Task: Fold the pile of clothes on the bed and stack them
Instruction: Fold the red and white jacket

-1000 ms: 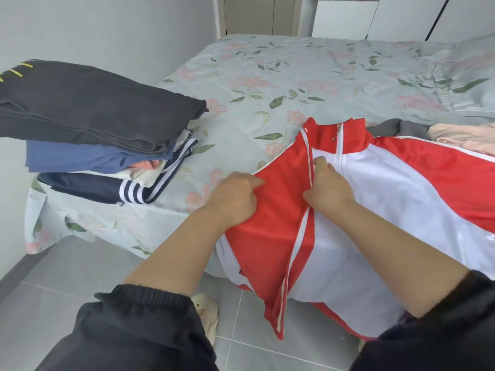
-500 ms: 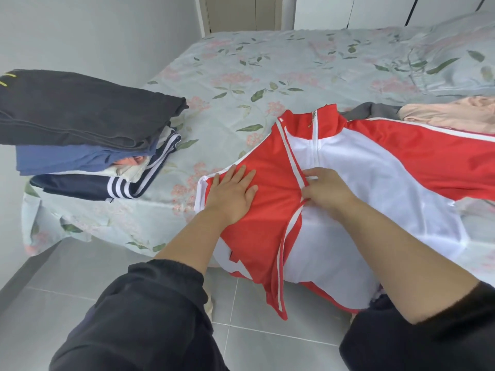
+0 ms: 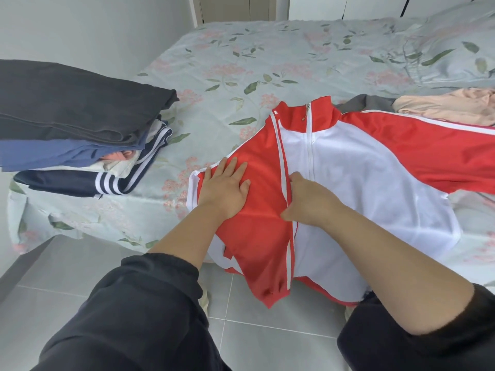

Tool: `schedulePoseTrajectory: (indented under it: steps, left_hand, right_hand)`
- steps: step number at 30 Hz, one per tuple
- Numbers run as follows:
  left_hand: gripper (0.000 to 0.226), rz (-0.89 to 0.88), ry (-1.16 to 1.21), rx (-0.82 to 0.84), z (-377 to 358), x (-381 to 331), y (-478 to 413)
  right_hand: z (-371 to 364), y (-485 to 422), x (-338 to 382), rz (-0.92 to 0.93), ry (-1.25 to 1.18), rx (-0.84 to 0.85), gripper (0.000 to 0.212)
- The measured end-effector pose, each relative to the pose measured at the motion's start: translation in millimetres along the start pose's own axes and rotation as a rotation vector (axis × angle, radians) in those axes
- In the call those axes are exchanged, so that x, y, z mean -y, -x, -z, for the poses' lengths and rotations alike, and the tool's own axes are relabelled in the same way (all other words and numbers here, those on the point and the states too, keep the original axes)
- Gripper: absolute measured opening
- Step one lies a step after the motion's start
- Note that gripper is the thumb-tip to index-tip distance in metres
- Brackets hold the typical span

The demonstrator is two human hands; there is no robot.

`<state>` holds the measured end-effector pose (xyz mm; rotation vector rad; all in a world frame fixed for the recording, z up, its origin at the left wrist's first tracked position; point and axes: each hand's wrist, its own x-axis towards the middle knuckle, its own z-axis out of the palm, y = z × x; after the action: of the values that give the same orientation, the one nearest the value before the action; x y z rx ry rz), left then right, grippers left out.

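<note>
Jacket point(image 3: 361, 183): one, red and white, zipped, flat at the bed's near edge, hem hanging over; one sleeve folded across the front.
Hands: two; left hand point(image 3: 223, 188) lies flat, fingers straight, pressing the folded sleeve; right hand point(image 3: 308, 202) curls its fingers round the sleeve's striped edge.
Folded stack point(image 3: 75, 129): one, at least four garments, on the bed's left corner.
Loose clothes: two, grey garment point(image 3: 367, 103) and peach garment point(image 3: 450, 105), behind the jacket.
Bed point(image 3: 254, 62): floral sheet.
Room: grey tiled floor point(image 3: 67, 277), white wall point(image 3: 93, 28).

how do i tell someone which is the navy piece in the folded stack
On the floral bed, a stack of folded clothes sits at the near left corner. The navy garment is its bottom layer, beneath a blue piece and a charcoal piece. It alone carries white stripes.
</note>
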<state>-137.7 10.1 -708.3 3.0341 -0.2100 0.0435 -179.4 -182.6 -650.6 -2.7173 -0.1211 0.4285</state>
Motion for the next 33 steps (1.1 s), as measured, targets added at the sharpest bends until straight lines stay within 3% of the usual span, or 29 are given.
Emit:
schedulePoseTrajectory:
  steps: [3,7,10,12,14,16,18,20,22,24,27,30,33]
  left_hand:
    - [0.054,-0.004,0.008,0.000,0,1,0]
    - [0.054,0.000,0.016,-0.011,1,0,0]
    - [0.054,0.003,0.026,-0.018,2,1,0]
    - [0.053,0.010,0.045,-0.026,2,1,0]
    - [0.052,0.016,0.049,-0.037,2,0,-1]
    - [0.052,0.019,0.043,-0.044,2,-1,-1]
    - [0.052,0.026,0.033,-0.043,1,-2,-2]
    - [0.053,0.030,0.016,-0.042,0,-2,-2]
    - [0.053,0.028,0.001,-0.036,0,-3,-2]
    - [0.053,0.023,-0.010,-0.036,0,-3,-1]
    - [0.053,0.011,-0.012,-0.024,1,-2,-1]
    - [0.053,0.022,-0.028,-0.010,3,-3,-2]
    - [0.054,0.020,-0.044,0.024,4,-13,-4]
  right_hand:
    - [0,4,-4,0.051,0.189,0.045,0.039]
    - [4,4,-10,0.072,0.049,-0.026,0.013]
    - [10,2,-15,-0.002,-0.343,-0.030,0.009]
    - [18,3,-17,-0.144,-0.832,0.098,0.019]
    - [21,7,-18,-0.222,-1.006,0.192,0.026]
    - [19,9,-17,-0.183,-0.662,0.101,0.029]
    - [14,10,-18,-0.106,-0.091,-0.091,0.050]
    - [8,11,-18,0.011,0.242,-0.331,0.069]
    - [0,11,-16,0.267,0.243,-0.465,0.071]
    - [-11,7,-16,0.469,0.276,-0.386,0.059]
    - [-23,-6,-31,0.325,0.369,-0.080,0.055]
    - [-18,-17,-47,0.159,0.364,-0.150,0.055]
    - [-21,-18,-51,0.229,0.351,-0.246,0.060]
